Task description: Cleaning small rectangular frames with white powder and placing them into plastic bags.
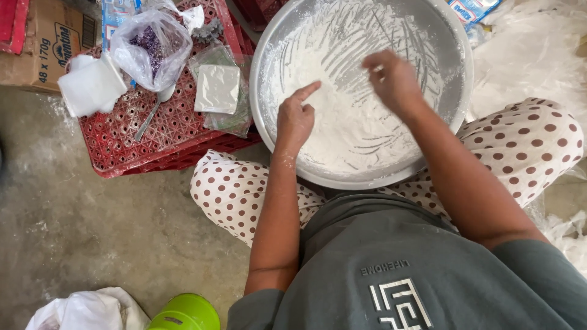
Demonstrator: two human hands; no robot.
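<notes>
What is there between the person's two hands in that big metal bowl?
In the head view, only white flour lies between the left hand and the right hand, spread over the bottom of the metal bowl, with finger streaks.

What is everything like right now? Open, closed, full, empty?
Metal basin: upright, partly filled.
White flour: spread thin, streaked with finger marks.
Left hand: in the flour, forefinger pointing out, other fingers curled.
Right hand: over the flour, fingers bent, dusted white.
Red crate: upside down, used as a stand.
Clear bag: bunched shut, purple bits inside.
Spoon: lying flat on the crate.
Green lid: on the floor.
</notes>
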